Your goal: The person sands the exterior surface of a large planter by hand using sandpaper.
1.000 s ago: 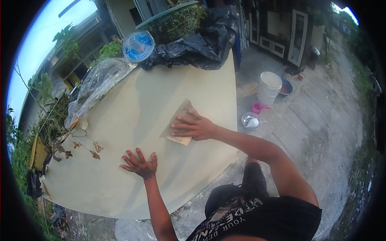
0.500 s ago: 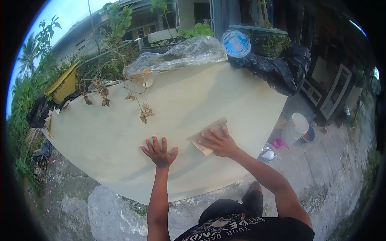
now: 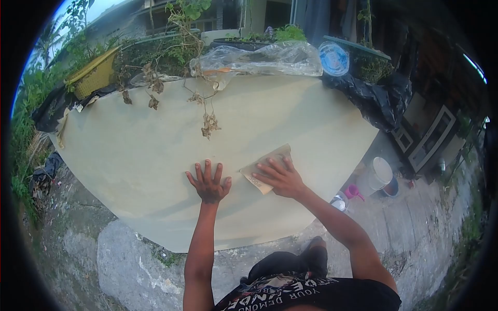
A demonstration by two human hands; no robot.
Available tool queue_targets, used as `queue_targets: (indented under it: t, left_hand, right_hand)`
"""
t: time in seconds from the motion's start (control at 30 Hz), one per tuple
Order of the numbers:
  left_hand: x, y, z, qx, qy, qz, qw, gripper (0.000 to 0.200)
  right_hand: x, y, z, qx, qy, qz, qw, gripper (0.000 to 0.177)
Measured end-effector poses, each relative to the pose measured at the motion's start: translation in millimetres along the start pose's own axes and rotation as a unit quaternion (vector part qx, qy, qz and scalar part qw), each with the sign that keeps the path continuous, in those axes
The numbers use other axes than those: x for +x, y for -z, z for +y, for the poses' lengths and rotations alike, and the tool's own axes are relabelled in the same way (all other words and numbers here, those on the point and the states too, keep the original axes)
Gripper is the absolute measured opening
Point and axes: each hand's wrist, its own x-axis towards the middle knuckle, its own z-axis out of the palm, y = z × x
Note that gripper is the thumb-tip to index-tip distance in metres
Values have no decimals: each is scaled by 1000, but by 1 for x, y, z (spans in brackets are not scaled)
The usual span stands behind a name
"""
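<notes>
A large pale board [image 3: 129, 155] spreads out in front of me. My left hand [image 3: 209, 182] lies flat on it, fingers spread, holding nothing. To its right, my right hand [image 3: 282, 179] rests with fingers spread over a brown sheet of paper [image 3: 265, 187] with printing on it, pressing it against the board. The fingers lie on top of the sheet and are not wrapped round it. Dried leaves [image 3: 210, 124] hang over the board beyond my left hand.
Behind the board stand a yellow basket [image 3: 93, 78], clear plastic sheeting [image 3: 259, 59], a blue round lid [image 3: 333, 58] and black plastic [image 3: 381, 101]. On the ground at right are a white bucket [image 3: 380, 173], a pink dipper [image 3: 353, 192] and a small container [image 3: 339, 201].
The view has shifted, so the plants and board edge sit further right. My hands keep nearly the same places on the board, with the paper still under my right hand.
</notes>
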Motion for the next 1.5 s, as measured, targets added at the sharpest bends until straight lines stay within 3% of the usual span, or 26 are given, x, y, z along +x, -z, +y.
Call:
queue_targets:
  t: [0.1, 0.17, 0.27, 0.47, 0.63, 0.7, 0.83, 0.9, 1.07, 1.1, 1.17, 1.2, 1.4, 1.5]
  left_hand:
    - [0, -4, -1, -11, 26, 0, 1000, 53]
    - [-2, -4, -3, 8, -4, 5, 1000, 54]
    - [-1, -3, -1, 3, -3, -1, 1000, 54]
    - [3, 2, -3, 3, -17, -4, 1000, 56]
    - [1, -2, -2, 5, 12, 10, 1000, 52]
    - [0, 1, -3, 15, -16, -9, 1000, 56]
    - [-1, 2, -2, 18, -14, -18, 1000, 56]
    - [-2, 1, -2, 23, -15, -14, 1000, 56]
    - [0, 2, -1, 13, -14, -18, 1000, 57]
    - [-1, 2, -1, 15, -19, -14, 1000, 57]
    - [-4, 0, -1, 1, 7, -19, 1000, 57]
    - [-5, 0, -1, 0, 2, -14, 1000, 57]
    - [4, 13, 1, 1, -8, -43, 999, 58]
    - [14, 24, -4, -7, -18, -61, 998, 61]
  right_hand:
    - [-4, 10, 30, -19, -35, 11, 999, 74]
    - [31, 32, 46, -7, -190, 187, 964, 72]
    - [83, 46, 36, 33, -260, 244, 934, 71]
    - [97, 17, -6, 9, -178, 173, 969, 73]
    - [76, 21, 3, 13, -99, 129, 987, 72]
    - [62, 25, 13, 0, -73, 95, 993, 72]
    - [27, 37, 42, -2, -157, 108, 982, 68]
    - [9, 43, 59, -14, -215, 189, 958, 58]
    - [-54, 35, 79, -61, -415, 270, 867, 52]
    - [-60, 30, 79, -61, -416, 275, 864, 52]
    - [-71, 19, 77, 106, -516, 431, 732, 57]
    - [-82, 17, 78, 72, -541, 386, 744, 63]
    - [-66, 29, 95, 60, -597, 406, 689, 56]
    - [-40, 35, 94, 48, -568, 401, 717, 56]
